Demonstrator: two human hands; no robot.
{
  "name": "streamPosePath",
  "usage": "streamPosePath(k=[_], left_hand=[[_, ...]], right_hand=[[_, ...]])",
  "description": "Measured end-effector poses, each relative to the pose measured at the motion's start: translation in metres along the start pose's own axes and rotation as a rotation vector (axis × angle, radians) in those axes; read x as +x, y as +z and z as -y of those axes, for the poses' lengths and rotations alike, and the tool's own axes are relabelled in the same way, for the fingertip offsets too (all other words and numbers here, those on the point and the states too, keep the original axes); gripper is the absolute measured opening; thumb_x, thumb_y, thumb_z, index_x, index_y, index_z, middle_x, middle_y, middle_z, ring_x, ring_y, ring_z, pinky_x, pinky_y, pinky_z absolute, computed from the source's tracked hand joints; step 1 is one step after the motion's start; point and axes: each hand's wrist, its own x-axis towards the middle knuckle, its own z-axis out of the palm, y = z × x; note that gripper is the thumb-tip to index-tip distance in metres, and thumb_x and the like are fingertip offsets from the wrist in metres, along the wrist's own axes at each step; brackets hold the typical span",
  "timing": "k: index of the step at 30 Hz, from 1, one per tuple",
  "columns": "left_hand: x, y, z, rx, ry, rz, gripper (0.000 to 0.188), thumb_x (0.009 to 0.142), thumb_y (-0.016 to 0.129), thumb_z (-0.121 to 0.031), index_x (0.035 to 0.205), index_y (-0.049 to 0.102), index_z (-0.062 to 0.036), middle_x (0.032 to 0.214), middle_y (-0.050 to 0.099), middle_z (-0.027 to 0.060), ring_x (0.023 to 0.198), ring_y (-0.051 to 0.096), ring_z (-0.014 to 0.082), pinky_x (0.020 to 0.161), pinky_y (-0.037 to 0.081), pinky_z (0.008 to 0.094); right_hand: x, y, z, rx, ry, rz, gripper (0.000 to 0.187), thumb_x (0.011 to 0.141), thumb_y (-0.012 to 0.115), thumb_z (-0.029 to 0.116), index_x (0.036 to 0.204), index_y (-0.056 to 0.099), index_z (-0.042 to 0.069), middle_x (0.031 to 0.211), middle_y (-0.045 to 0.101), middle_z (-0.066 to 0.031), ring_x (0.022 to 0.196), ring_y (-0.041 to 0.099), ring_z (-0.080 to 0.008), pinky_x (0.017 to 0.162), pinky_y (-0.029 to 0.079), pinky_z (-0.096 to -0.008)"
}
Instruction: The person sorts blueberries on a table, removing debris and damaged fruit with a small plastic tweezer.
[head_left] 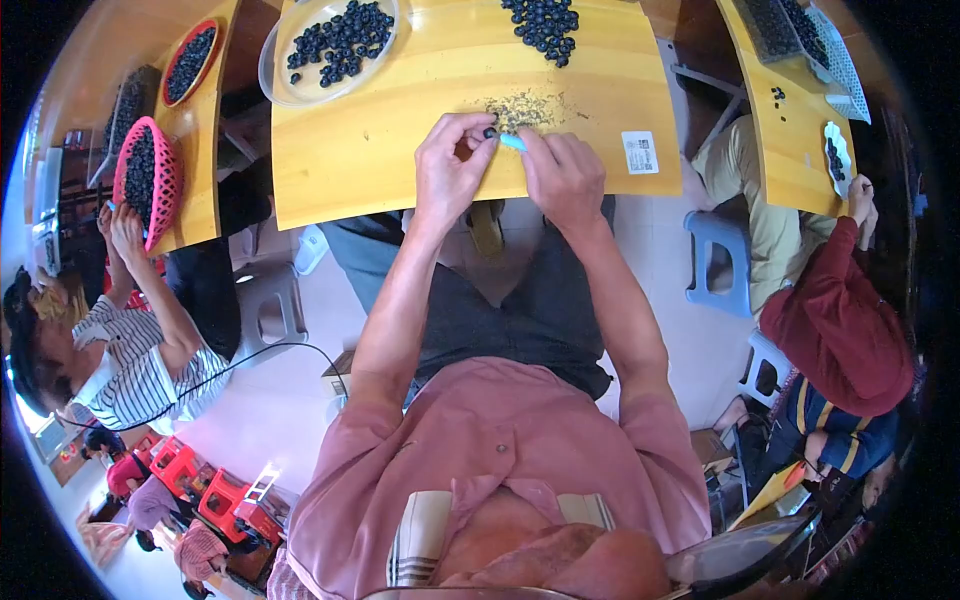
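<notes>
My left hand (452, 165) pinches a small round black piece (490, 132) between thumb and fingertips, just above the near part of the yellow table (380, 150). Against it, my right hand (566, 172) grips a slim turquoise-handled tool (513, 142); its working tip is too small to make out. Beyond both hands lie fine dark scraps (525, 108) scattered on the wood. A loose pile of similar black pieces (548, 30) rests at the table's far side. More of them fill part of a round clear tray (300, 97) at the far left.
A white printed label (640, 152) is stuck on the table's right side. Co-workers sit at separate tables on either side: one in stripes (165, 345) by a pink basket (172, 190), another in dark red (845, 330). Stools (718, 265) stand on the floor between.
</notes>
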Motion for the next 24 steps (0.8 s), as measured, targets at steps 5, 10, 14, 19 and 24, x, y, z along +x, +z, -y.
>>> streamPosePath(k=[5,10,14,19,24], left_hand=[[0.000,-0.003,0.002,-0.036,-0.009,-0.042,0.028,0.089,0.079,0.003,0.116,0.075,-0.0006,0.097,0.065,0.0019,0.081,0.059,0.0067,0.073,0.050,0.0210],[-0.001,-0.003,0.005,-0.064,0.001,-0.043,0.029,0.089,0.080,0.004,0.117,0.074,-0.0006,0.097,0.064,0.0022,0.081,0.059,0.0070,0.073,0.050,0.0209],[0.001,0.000,0.004,-0.094,0.011,-0.061,0.029,0.085,0.079,0.005,0.113,0.075,-0.0012,0.093,0.071,0.0069,0.078,0.063,0.0120,0.071,0.053,0.0258],[-0.001,0.000,0.005,-0.103,-0.011,-0.046,0.030,0.086,0.079,0.005,0.115,0.075,-0.0014,0.097,0.072,0.0081,0.083,0.067,0.0128,0.076,0.056,0.0267],[-0.003,0.000,0.007,-0.179,-0.084,-0.035,0.033,0.088,0.078,0.006,0.119,0.072,-0.0007,0.102,0.074,0.0088,0.093,0.072,0.0132,0.084,0.059,0.0266]], right_hand=[[0.003,0.004,0.004,-0.026,-0.036,-0.101,0.023,0.087,0.075,0.015,0.110,0.073,0.012,0.073,0.051,-0.0023,0.065,0.057,-0.0210,0.057,0.046,-0.0374],[0.001,0.006,0.002,-0.047,-0.053,-0.111,0.023,0.086,0.075,0.015,0.109,0.074,0.011,0.072,0.051,-0.0024,0.065,0.057,-0.0209,0.057,0.047,-0.0372],[0.002,0.006,0.002,-0.053,-0.055,-0.113,0.024,0.086,0.074,0.015,0.110,0.075,0.011,0.072,0.051,-0.0023,0.064,0.058,-0.0210,0.056,0.048,-0.0368],[0.001,0.005,0.003,-0.045,-0.022,-0.068,0.035,0.081,0.078,0.010,0.116,0.077,0.011,0.075,0.057,-0.0036,0.066,0.059,-0.0236,0.058,0.048,-0.0385],[0.002,0.003,0.005,-0.044,-0.026,-0.058,0.032,0.082,0.075,0.009,0.114,0.077,0.010,0.074,0.055,-0.0038,0.064,0.059,-0.0231,0.057,0.048,-0.0382]])
